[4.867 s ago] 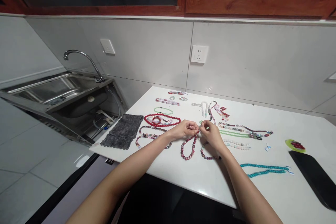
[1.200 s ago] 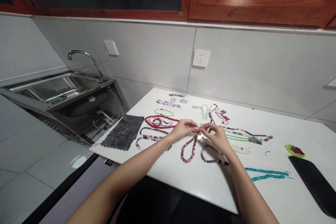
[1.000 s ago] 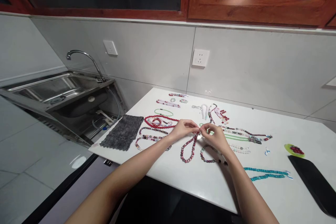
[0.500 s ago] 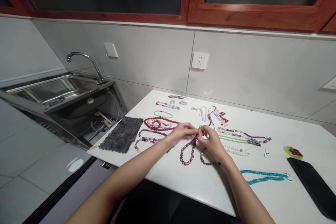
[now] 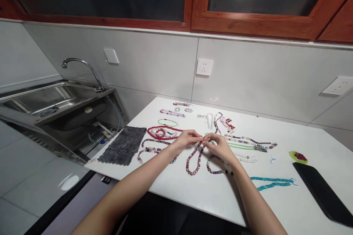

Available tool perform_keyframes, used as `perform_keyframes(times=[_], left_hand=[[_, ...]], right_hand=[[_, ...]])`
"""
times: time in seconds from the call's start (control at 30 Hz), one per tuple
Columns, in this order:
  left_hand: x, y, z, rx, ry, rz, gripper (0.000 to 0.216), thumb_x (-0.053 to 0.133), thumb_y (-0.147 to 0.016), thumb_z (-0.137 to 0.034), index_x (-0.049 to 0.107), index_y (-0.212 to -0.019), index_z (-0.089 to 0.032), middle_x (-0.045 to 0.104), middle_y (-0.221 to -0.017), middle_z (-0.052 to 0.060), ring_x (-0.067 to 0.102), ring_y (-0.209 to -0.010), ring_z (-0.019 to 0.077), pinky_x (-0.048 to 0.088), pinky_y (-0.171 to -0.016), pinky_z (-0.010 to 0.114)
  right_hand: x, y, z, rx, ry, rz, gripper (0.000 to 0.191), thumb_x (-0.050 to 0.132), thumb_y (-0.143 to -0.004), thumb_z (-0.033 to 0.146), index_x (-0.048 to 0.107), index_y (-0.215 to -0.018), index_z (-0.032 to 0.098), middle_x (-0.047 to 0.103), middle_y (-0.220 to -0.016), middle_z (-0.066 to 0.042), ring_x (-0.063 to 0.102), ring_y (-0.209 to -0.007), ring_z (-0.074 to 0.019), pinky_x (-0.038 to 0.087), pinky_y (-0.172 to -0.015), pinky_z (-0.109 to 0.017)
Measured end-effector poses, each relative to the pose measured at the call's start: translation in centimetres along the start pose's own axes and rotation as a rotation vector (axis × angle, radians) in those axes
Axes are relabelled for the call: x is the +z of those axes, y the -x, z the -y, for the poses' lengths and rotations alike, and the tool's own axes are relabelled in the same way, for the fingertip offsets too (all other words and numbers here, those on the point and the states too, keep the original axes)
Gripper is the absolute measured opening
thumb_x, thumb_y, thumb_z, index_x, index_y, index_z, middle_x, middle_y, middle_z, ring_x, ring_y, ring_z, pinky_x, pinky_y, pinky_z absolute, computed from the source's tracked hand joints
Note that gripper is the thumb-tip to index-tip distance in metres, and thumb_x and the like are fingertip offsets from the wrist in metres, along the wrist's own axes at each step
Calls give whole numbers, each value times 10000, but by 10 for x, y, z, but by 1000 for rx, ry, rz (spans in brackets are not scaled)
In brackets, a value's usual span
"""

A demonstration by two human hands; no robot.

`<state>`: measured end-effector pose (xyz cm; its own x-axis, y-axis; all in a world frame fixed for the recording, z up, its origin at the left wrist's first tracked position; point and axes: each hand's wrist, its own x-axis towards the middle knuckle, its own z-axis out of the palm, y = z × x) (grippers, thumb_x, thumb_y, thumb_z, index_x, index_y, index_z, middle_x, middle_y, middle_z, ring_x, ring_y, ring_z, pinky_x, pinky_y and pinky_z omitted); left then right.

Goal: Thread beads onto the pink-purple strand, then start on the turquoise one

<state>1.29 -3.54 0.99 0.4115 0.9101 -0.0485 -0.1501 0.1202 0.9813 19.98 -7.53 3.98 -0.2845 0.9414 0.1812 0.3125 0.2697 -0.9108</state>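
My left hand (image 5: 189, 139) and my right hand (image 5: 218, 145) meet above the white counter, fingertips pinched together at the upper ends of a dark red bead string (image 5: 193, 170). The string hangs from them as a loop whose lower bend reaches the counter. What exactly sits between the fingertips is too small to make out. Just beneath my right hand lies a multicoloured bead string (image 5: 212, 170), partly covered by the wrist. A bright red bead necklace (image 5: 149, 132) rests left of my left hand, and pale green strands (image 5: 242, 146) extend to the right of my right hand.
A dark grey cloth (image 5: 122, 145) covers the counter's left end, beside a steel sink (image 5: 55, 99). Turquoise bead strings (image 5: 273, 179), a green dish of red beads (image 5: 299, 156) and a black phone-like slab (image 5: 321, 191) lie right. Several more strands spread toward the wall.
The camera view has shifted slightly, turning right and up. Both hands keep their pinch on the dark red bead string, and its loop hangs a little wider at the top.
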Motion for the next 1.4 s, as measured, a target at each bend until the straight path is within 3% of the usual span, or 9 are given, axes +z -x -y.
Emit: perform_keyframes(times=[0.33,0.53,0.8,1.03,1.17,1.4], left_hand=[[-1,0,-4,40,-35,-16,324,825,-575,-394,688,-722,-140,630,-690,18,523,-622,92,358,-614,240],[-3,-4,1,148,-139,-113,326,820,-572,-389,714,-738,-129,703,-798,74,601,-717,155,428,-686,277],[1,-3,3,348,-275,-178,252,789,-625,-352,718,-734,-136,719,-814,90,640,-759,183,473,-703,288],[3,6,-2,537,-400,-178,130,735,-707,-284,709,-722,-158,709,-838,81,650,-805,182,486,-762,296],[4,7,-5,571,-428,-167,116,721,-730,-278,717,-740,-163,705,-846,83,650,-813,184,486,-755,296],[6,8,-6,586,-440,-122,137,720,-739,-309,722,-740,-172,705,-852,82,644,-818,187,484,-764,306]], right_hand=[[5,-2,-9,74,-228,39,174,657,-758,336,648,-848,188,644,-837,-35,581,-779,-179,424,-751,-314],[6,-1,-6,39,-253,43,108,604,-764,288,623,-798,188,624,-814,-27,563,-761,-173,407,-730,-305],[6,-2,-5,69,-190,25,194,611,-776,360,642,-836,178,637,-836,-44,561,-771,-180,417,-740,-303],[4,-3,-8,137,-256,-13,288,657,-769,442,678,-874,174,669,-857,-59,582,-801,-192,421,-754,-308],[4,-3,-11,164,-310,-53,389,659,-765,499,681,-979,174,684,-898,-69,595,-824,-199,426,-764,-318],[5,-6,-21,157,-349,-25,352,693,-750,470,687,-920,162,680,-860,-65,573,-761,-178,409,-713,-304]])
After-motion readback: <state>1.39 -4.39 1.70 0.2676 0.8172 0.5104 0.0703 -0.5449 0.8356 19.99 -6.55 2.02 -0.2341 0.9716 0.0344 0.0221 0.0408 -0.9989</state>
